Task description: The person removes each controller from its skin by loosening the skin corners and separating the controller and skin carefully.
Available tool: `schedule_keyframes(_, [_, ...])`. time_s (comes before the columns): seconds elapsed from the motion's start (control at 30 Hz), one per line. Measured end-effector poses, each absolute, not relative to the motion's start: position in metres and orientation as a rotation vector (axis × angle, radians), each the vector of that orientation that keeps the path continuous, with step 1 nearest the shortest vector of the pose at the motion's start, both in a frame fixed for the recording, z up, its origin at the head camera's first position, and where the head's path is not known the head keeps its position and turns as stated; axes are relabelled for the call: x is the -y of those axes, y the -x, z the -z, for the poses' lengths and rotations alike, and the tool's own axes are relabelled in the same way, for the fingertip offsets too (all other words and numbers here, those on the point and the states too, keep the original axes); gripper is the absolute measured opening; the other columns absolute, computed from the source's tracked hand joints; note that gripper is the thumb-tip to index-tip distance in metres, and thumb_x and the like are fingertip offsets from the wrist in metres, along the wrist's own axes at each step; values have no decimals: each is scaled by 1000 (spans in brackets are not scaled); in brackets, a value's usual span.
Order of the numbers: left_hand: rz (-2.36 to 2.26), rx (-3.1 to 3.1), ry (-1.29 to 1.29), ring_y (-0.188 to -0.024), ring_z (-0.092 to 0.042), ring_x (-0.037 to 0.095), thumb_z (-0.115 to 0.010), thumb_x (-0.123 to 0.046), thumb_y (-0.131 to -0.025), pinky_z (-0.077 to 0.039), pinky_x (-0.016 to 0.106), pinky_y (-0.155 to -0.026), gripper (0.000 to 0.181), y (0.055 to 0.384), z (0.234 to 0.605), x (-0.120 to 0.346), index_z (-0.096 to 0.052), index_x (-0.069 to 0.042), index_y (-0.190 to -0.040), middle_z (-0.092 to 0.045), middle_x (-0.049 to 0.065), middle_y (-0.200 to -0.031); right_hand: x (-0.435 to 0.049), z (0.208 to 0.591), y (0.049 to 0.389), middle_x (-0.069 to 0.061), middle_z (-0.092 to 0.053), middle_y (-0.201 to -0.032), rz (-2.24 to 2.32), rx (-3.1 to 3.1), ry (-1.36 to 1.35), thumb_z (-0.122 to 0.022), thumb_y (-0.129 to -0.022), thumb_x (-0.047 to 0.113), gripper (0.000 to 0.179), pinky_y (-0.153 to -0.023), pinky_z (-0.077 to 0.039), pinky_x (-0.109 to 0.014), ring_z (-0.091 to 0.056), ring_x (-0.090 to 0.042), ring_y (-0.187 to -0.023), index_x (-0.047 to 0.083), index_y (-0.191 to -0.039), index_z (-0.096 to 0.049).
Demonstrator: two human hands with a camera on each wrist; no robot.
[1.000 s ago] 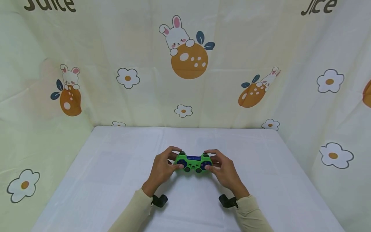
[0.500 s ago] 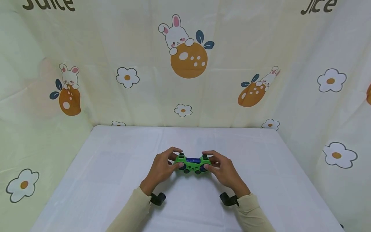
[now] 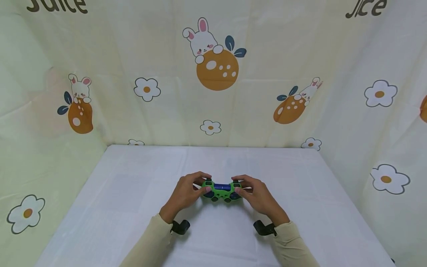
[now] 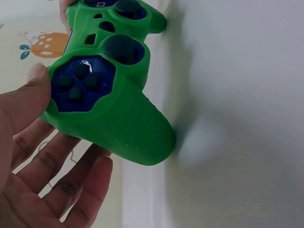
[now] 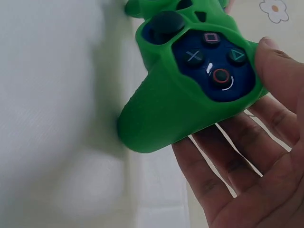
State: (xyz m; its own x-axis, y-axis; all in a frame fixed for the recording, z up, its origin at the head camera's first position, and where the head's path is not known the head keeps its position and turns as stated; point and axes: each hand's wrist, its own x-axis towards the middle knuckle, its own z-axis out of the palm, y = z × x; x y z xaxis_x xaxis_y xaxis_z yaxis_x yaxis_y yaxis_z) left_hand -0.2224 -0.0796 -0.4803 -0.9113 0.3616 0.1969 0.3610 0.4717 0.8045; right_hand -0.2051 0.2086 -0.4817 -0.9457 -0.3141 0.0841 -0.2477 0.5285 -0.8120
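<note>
Both hands hold a game controller (image 3: 221, 191) with a green sleeve and blue faceplate, mid-table in the head view. At its left end my left hand (image 3: 187, 192) pinches it, thumb on the front edge and fingers behind. My right hand (image 3: 256, 193) grips the other end the same way. Seen from the left wrist, the controller (image 4: 123, 118) shows its direction pad and a thumbstick, the thumb beside the pad. In the right wrist view the symbol buttons (image 5: 221, 76) face up beside the thumb, with fingers spread under the grip. The grip ends stand close over the white cloth.
A white cloth covers the table (image 3: 133, 174). Behind and on both sides hangs a cream curtain (image 3: 166, 44) printed with rabbits, oranges and flowers. Each wrist wears a black camera, the left camera (image 3: 181, 227) and the right camera (image 3: 264, 228).
The controller has tipped, its top edge with shoulder buttons turning toward the head camera and lowering slightly. Both hands have come marginally closer together, keeping their hold.
</note>
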Motion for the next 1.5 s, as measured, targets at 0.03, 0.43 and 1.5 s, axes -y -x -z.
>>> schedule_keyframes(0.03, [-1471, -2695, -664, -101, -75, 15, -81, -25, -96, -61, 29, -83, 35, 222, 480, 80, -73, -18, -129, -81, 1, -113, -209, 481, 204, -6, -73, -135, 1410, -2677, 492, -71, -103, 23, 38, -104, -58, -44, -72, -25, -121, 20, -141, -64])
schedule_keyframes(0.43, [-1502, -2777, -650, -108, -72, 17, -91, -13, -84, -61, 46, -90, 41, 215, 479, 77, -75, -17, -122, -80, -3, -115, -204, 480, 200, -4, -74, -133, 1433, -2723, 490, -80, -94, 15, 42, -112, -51, -55, -67, -32, -133, 22, -134, -67])
schedule_keyframes(1.5, [-1138, -2909, -810, -138, -57, 22, -99, -20, -74, -50, 51, -111, 51, 209, 497, 70, -75, -24, -118, -73, -5, -130, -202, 487, 192, 0, -76, -123, 1375, -2810, 462, -92, -81, 12, 35, -111, -53, -49, -67, -28, -128, 21, -113, -81])
